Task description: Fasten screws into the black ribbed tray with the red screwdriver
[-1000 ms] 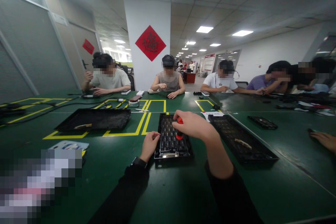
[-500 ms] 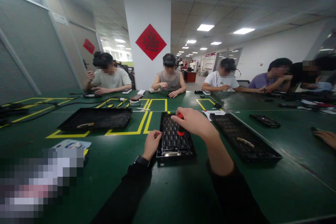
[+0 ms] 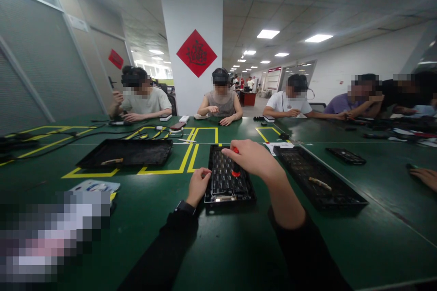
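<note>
A black rectangular panel [image 3: 223,200] with rows of small pale marks lies lengthwise in front of me on the green table. In my right hand [image 3: 254,158] is a screwdriver [image 3: 236,173] with a red and black handle, held upright over the panel's right half. Its tip is hidden among the panel's dark parts. My left hand [image 3: 198,186] is at the panel's left edge, thumb and fingers closed against the rim; any small thing between them cannot be made out. A dark watch sits on that wrist.
Another black panel [image 3: 302,182] with a tan strip on it lies to the right, and a black tray [image 3: 136,145] to the left. A smaller black part [image 3: 346,156] is farther right. Cables [image 3: 73,135] run along the left. Several people sit across the table; another person's hand [image 3: 425,177] rests at the right edge.
The view has shifted very slightly. My right hand stays on the screwdriver and my left hand stays at the panel's edge.
</note>
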Demonstrator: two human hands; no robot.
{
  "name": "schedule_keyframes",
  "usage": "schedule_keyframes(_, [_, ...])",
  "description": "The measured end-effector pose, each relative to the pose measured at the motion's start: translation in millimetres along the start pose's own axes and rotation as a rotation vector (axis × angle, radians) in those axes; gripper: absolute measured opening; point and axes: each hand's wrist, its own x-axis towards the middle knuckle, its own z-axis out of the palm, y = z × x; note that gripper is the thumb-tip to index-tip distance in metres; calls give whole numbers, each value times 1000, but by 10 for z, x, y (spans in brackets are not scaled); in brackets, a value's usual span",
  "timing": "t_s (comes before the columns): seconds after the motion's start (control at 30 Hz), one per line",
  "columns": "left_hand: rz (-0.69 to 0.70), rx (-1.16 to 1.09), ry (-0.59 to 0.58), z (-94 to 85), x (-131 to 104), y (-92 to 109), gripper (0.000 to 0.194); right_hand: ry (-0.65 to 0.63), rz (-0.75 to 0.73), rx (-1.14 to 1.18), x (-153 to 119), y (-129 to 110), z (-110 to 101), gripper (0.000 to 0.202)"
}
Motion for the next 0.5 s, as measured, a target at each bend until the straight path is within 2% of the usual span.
schedule_keyframes(0.2, [18, 22, 0, 5, 8, -21, 15, 2, -3, -47, 13, 18, 13, 24])
schedule_keyframes(0.33, [18, 24, 0, 11, 16, -41, 14, -37, -10, -24, 3, 13, -5, 28])
schedule_keyframes(0.5, [10, -4, 1, 17, 24, -51, 13, -3, 43, -49, 9, -8, -6, 39])
